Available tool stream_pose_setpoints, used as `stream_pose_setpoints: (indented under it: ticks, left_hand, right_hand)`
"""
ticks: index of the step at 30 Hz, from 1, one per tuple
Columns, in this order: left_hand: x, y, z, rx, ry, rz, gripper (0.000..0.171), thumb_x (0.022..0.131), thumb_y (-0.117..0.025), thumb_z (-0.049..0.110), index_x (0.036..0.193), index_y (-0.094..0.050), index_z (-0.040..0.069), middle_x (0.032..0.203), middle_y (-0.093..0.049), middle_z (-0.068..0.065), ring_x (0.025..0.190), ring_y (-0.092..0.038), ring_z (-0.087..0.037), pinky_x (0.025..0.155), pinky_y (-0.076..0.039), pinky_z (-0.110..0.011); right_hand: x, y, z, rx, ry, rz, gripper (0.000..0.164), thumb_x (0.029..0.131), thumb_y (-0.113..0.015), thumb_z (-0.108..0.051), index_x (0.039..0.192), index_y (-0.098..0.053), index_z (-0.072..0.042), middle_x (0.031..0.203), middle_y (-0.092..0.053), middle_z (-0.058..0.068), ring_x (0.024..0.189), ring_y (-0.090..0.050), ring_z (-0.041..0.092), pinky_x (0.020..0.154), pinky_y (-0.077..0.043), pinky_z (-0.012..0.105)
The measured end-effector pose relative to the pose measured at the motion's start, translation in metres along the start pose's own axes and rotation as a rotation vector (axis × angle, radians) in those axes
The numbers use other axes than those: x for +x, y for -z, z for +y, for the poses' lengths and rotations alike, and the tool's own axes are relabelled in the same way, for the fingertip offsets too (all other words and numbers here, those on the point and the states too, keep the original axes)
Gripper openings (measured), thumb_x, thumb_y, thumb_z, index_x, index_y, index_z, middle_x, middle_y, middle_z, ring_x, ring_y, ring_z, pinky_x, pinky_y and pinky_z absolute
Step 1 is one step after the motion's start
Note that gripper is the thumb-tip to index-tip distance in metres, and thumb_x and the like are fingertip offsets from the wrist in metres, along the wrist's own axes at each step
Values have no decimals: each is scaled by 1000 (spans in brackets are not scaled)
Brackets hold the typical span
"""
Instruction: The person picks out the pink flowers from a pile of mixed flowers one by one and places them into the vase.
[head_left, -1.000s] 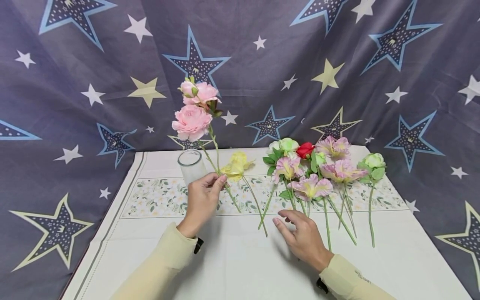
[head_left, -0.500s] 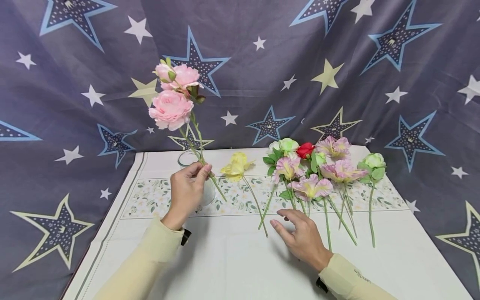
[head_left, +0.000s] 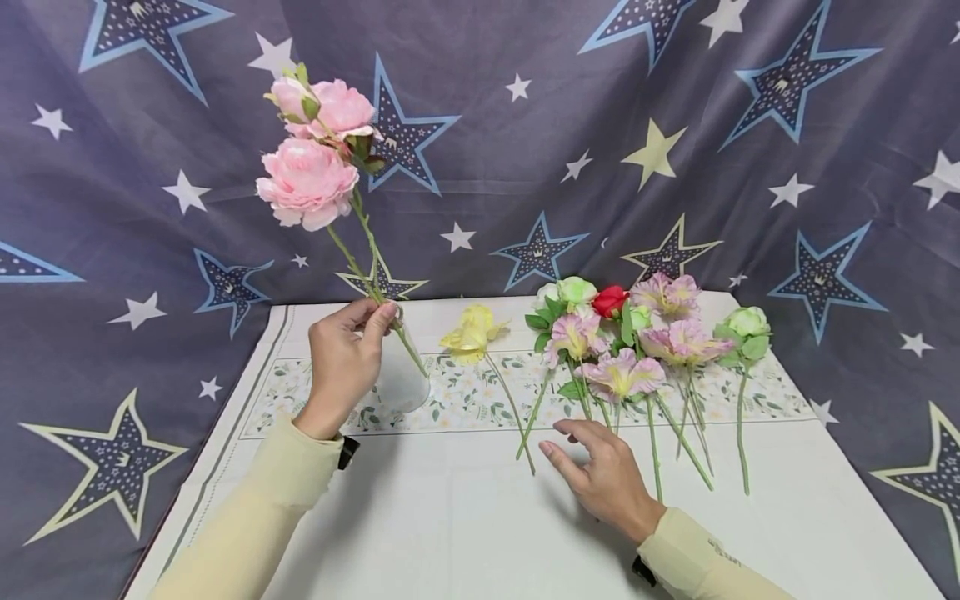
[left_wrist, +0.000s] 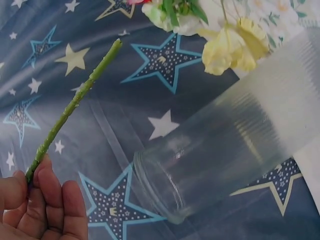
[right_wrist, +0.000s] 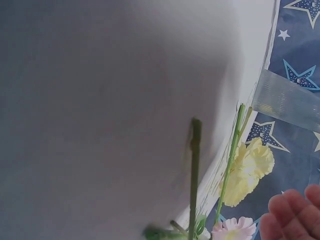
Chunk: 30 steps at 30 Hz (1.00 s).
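My left hand (head_left: 345, 358) pinches the green stem (left_wrist: 72, 107) of a pink peony spray (head_left: 309, 179), holding it upright with a slight lean to the left. Behind that hand stands a clear ribbed glass vase (head_left: 405, 387), partly hidden by it. In the left wrist view, the cut stem end sticks out beyond the fingers, apart from the vase (left_wrist: 215, 145) and beside its mouth. My right hand (head_left: 603, 475) stays low over the table with relaxed fingers, holding nothing, near several flower stems. Its fingertips (right_wrist: 295, 215) show at the right wrist view's edge.
A yellow flower (head_left: 474, 333) lies right of the vase. Farther right are several pink-and-yellow flowers (head_left: 622, 375), a red rose (head_left: 611, 300) and a green rose (head_left: 747, 322), stems toward the front. A starry curtain (head_left: 480, 125) hangs behind the white table (head_left: 480, 533).
My left hand has moved left and slightly up with the peony spray, from right of the vase's mouth to over it in the head view. My right hand has hardly moved.
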<state>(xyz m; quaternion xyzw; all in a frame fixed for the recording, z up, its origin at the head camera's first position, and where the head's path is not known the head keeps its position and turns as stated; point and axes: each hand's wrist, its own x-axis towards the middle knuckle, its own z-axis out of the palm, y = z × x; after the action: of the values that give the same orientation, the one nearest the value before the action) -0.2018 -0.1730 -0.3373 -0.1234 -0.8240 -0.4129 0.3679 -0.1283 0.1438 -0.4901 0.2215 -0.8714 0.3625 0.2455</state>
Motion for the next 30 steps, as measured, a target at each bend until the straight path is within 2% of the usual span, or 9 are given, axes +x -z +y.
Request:
stream_pose_setpoints:
  ticks: [8,14,19,30]
  left_hand:
    - [12,10,-5,45,-21,34,24,90,-66,28,76,-71,9,69,-68,0,66,-62,-11,55,-42,-19]
    - [22,14,-11,67,-51,67,21,89,-67,22,73,-70,9,67,-66,-1,63,-61,-11,58,-42,-18]
    - [31,18,-10,74,-43,81,23,90,-66,25,76,-71,7,68,-68,-3,62,-61,-12,57,-42,-15]
    - [52,25,-5,67,-58,101,29,92,-64,28,83,-72,2,68,-67,-6,56,-57,-3,52,-41,-14]
  right_hand:
    - [0,0,0,-4,7,2,30,88,-67,-37,111,-66,-17,104,-66,0,84,-61,16,59,-53,36]
    - [0,0,1,-7,19,11,29,87,-68,-35,110,-66,-17,103,-67,0,84,-60,14,60,-53,36]
    - [0,1,1,-10,14,4,30,88,-68,-36,111,-66,-17,104,-66,-1,85,-60,14,61,-53,36]
    - [0,3,1,-24,11,-6,31,88,-67,-38,111,-65,-17,104,-66,-2,85,-61,14,62,-53,33]
